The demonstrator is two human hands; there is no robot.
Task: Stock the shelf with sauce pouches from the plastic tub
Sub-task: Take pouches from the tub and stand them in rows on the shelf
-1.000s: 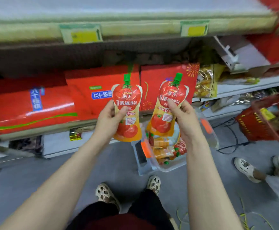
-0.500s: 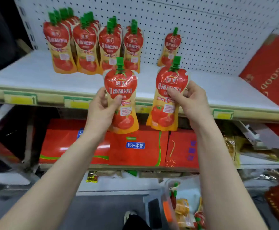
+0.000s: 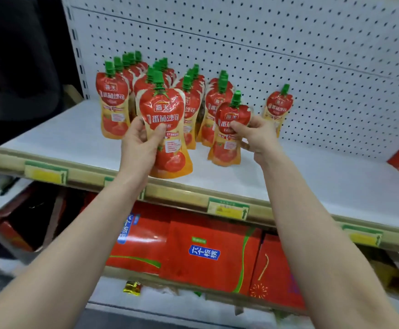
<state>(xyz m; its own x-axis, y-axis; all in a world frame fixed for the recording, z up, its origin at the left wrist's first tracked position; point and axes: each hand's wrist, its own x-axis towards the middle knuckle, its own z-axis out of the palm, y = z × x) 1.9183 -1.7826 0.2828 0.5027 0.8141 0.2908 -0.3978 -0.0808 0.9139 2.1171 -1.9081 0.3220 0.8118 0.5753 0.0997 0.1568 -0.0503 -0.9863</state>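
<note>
Head view, stocking in progress. On the white shelf, four short rows of tomato sauce pouches stand at the far left against the pegboard back. A lone pouch stands apart to their right. I judge the job partly done: the right half of the shelf is bare, and the plastic tub is out of view, so I cannot tell how many pouches are left.

My left grip is clamped on the left pouch, thumb across its printed face. The pouch sits near the shelf's front edge, ahead of the rows. My right grip pinches the right pouch at its upper edge, just in front of the rightmost row. Its base is low over the shelf, but I cannot tell whether it touches.

Both held pouches are upright, long axis near vertical, green caps up, labels facing me. The left one's top leans slightly left and the right one's slightly right. Neither is set down yet.

Red gift boxes fill the shelf below.
</note>
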